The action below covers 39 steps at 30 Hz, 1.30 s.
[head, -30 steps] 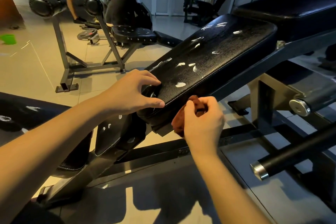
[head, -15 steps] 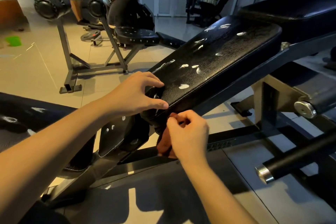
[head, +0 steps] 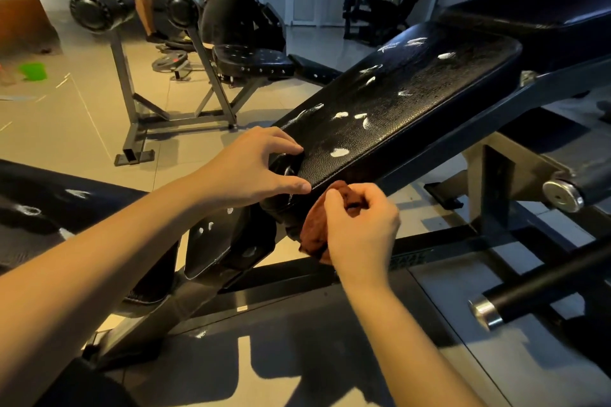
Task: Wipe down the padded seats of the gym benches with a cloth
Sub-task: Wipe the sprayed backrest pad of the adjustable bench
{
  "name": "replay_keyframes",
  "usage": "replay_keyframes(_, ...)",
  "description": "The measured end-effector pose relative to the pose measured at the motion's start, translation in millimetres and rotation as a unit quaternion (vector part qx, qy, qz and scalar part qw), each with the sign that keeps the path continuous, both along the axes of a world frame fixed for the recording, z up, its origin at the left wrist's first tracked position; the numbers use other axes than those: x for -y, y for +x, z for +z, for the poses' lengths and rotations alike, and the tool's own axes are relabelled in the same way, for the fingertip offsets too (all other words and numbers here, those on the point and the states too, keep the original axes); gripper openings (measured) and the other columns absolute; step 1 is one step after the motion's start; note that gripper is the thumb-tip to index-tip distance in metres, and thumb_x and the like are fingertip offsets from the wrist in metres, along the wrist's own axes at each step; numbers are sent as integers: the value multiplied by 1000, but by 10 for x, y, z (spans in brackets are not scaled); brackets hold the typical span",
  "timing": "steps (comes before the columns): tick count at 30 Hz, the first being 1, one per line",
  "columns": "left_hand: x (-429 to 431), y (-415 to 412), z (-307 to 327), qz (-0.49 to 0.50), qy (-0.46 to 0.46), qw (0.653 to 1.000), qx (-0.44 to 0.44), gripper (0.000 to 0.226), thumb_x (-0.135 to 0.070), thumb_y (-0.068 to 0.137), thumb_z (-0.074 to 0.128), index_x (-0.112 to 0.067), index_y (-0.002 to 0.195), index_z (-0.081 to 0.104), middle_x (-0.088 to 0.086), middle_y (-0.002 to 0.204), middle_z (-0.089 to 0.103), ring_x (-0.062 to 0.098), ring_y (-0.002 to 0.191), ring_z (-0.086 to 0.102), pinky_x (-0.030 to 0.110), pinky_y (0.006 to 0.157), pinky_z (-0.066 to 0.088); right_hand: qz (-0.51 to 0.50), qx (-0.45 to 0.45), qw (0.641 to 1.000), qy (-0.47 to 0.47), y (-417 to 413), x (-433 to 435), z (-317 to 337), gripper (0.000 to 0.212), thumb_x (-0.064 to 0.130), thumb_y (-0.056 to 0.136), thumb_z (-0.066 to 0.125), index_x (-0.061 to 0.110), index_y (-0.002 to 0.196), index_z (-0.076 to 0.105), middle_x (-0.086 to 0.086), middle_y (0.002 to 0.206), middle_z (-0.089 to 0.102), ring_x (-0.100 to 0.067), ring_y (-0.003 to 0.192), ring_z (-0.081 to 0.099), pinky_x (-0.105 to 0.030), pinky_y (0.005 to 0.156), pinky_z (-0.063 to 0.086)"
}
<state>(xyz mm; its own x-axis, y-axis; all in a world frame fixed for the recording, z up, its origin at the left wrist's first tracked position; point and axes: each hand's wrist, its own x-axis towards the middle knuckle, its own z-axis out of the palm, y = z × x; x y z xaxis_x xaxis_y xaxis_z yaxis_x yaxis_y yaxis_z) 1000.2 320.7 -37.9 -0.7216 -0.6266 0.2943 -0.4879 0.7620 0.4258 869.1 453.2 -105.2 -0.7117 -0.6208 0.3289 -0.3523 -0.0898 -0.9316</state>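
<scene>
The left hand lay open, fingertips steadying the padded seat's near end. The right hand pinched the brown cloth beneath that edge. Better to spread it flat, then sweep the white foam blobs upslope.

The room is dim and warm-toned — daylight falls from behind onto the beige tiled floor, leaving bright patches and hard dark shadows near the bottom edge. A soft sheen glares off the black textured vinyl bench pad. Wide-angle bending curves the edges — the far machines look soft, the foreground sharp.
</scene>
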Motion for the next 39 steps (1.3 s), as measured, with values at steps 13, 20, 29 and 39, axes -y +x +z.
replay_keyframes(13,15,-6,7,2,4,1000,-3,68,-59,77,76,-27,135,63,-14,137,53,-2,119,41,12,84,34,57,0,996,65,178,-10,-132,9,27,93,70,23,86,66,6,81,67,-10,83,65,-9,59,47)
replay_keyframes(20,-10,18,-24,-9,11,1000,-10,74,-62,76,72,-25,139,60,-13,139,53,-4,112,45,13,75,37,-73,14,996,-50,-270,-18,149,12,32,95,67,21,99,68,3,92,70,-13,90,67,-23,66,58)
replay_keyframes(29,-17,1,-12,-4,16,1000,-12,76,-64,73,71,-26,138,61,-14,138,53,-1,117,45,14,80,37,-22,8,1000,9,-181,-68,123,6,23,93,70,17,92,69,5,85,67,-3,78,61,-8,56,45)
replay_keyframes(39,-9,-5,-36,1,18,1000,-21,70,-57,78,76,-25,139,61,-11,140,53,2,121,46,22,86,40,22,-49,995,89,-120,-47,126,9,22,89,73,19,80,71,7,74,65,-3,72,60,-6,52,42)
